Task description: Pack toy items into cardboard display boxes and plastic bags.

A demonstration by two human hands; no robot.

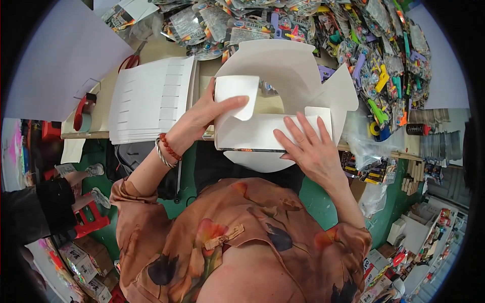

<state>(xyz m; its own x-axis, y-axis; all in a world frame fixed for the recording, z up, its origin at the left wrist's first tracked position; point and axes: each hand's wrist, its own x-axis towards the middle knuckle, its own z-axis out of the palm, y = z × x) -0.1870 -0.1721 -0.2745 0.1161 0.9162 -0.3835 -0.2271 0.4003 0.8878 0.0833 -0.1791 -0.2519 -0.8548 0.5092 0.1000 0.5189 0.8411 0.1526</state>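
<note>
A partly folded white cardboard box [290, 65] stands at the table's front edge, its flaps spread and a round-edged gap in its middle. My left hand [209, 108] grips the box's left end, thumb over the small white flap and the other fingers behind it. My right hand [308, 144] lies with fingers apart on the white panel near the right end, close to a small upright tab. Left of the box lies a stack of flat white cardboard sheets [146, 101] with slits along them.
Blister-packed toys [374, 76] are heaped along the back and right. Red-handled scissors [132, 59] and a red tape dispenser [83, 113] lie left of the stack. A clear plastic bag [369, 146] hangs at the right edge. A red stool [93, 217] and another person's legs [50, 202] are at the left.
</note>
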